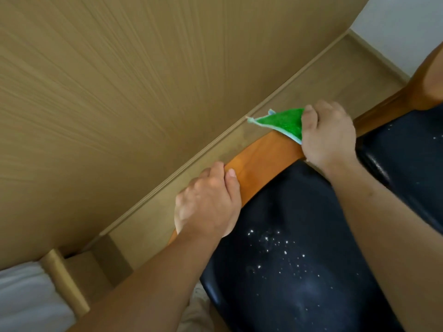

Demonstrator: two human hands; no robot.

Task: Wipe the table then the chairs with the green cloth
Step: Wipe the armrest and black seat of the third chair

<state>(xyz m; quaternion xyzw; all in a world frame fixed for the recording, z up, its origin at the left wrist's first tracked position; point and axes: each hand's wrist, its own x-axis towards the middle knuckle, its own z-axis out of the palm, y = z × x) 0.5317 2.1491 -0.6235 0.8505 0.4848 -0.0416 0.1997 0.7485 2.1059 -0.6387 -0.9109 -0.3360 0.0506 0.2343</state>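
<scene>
- Both forearms enter from bottom edge, nearest the cam; they reach fwd over a dark padded chair seat (299, 248).
- Seat: black, glossy, w/ small white specks scattered near its middle.
- Left hand (208, 204) grips the orange-brown wooden chair rail (263, 156) at its lower-left end. Thumb lies on top of the wood, nail visible; other fingers curl over the far edge, pressed together, tips hidden behind the rail.
- Right hand (328, 137) sits farther up the same rail, well apart from the left. Fingers curled and bunched together, pinching the green cloth (282, 123) against the wood.
- Cloth: bright green face, pale blue-white trim. Most of it sticks out to the left of the right hand, one corner pointing away past the rail over the floor. Part under the hand is hidden.
- Rail runs diagonally, lower left to upper right, w/ bare wood showing between the two hands.
- Wood-grain panel (119, 92) fills upper left, blurred; can't tell if it's a door or wall. Thin trim strip along its base.
- Light wood floor (323, 77) btwn panel and chair.
- White wall (402, 25) top right w/ baseboard.
- White fabric (21, 298) bottom left beside a tan post (64, 288).
- Light-coloured shape bottom centre btwn forearm and seat; too unclear to name.
</scene>
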